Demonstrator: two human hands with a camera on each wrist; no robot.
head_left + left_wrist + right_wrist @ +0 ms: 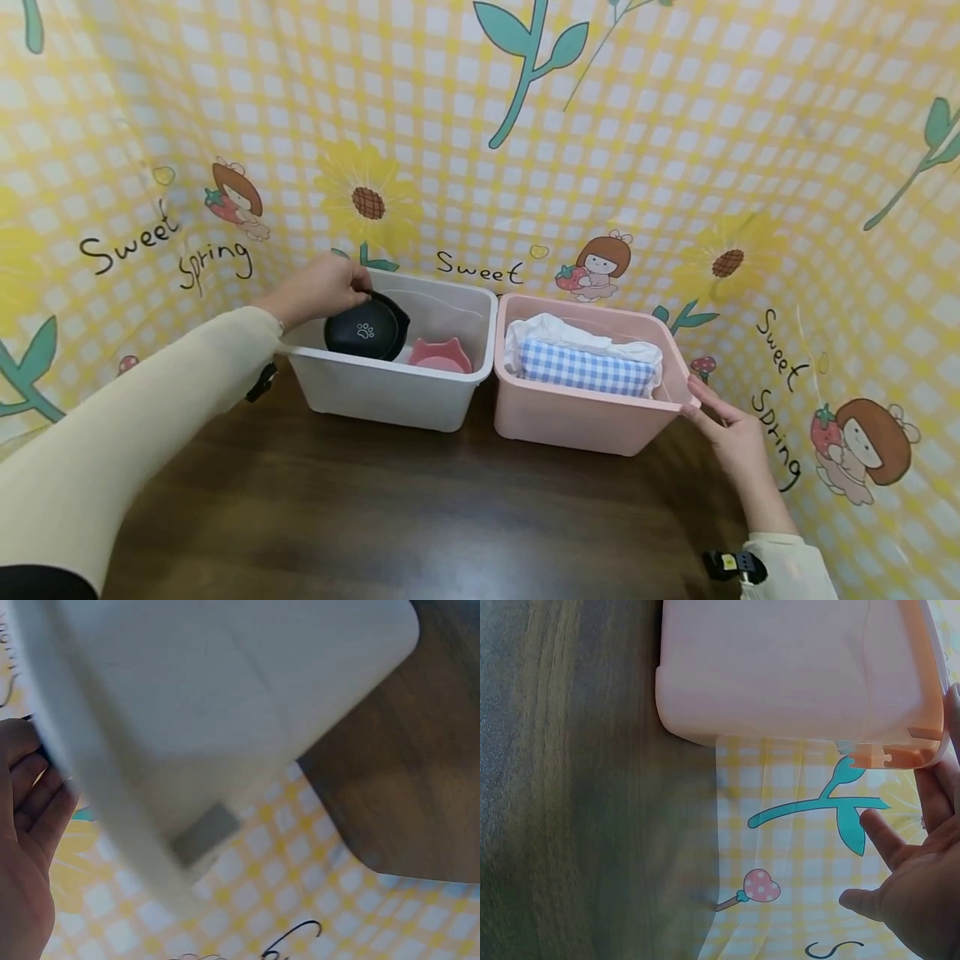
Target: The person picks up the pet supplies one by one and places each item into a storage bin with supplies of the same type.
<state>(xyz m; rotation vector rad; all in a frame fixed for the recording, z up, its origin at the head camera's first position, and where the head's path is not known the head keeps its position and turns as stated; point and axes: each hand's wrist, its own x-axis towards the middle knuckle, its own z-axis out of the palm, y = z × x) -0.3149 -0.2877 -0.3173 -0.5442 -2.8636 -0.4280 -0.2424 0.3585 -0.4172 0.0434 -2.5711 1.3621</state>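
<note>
My left hand [324, 287] pinches the edge of a black pet bowl [365, 331] with a white paw print, inside the white bin [390, 392]. The bowl is tilted, its paw-printed face towards me. Beside it in the same bin lies a pink cat-eared bowl [441, 357]. In the left wrist view the bin's wall hides most of what the left hand [30, 802] holds. With fingers spread, my right hand [731, 437] touches the right end of the pink bin [577, 417] at its rim. A blue-and-white checked cloth bundle [588, 367] with white edging lies in the pink bin.
Both bins stand side by side on a dark wooden table [375, 517], close to the back. A yellow-and-white checked sheet [450, 125], printed with flowers and figures, rises behind them and at both sides.
</note>
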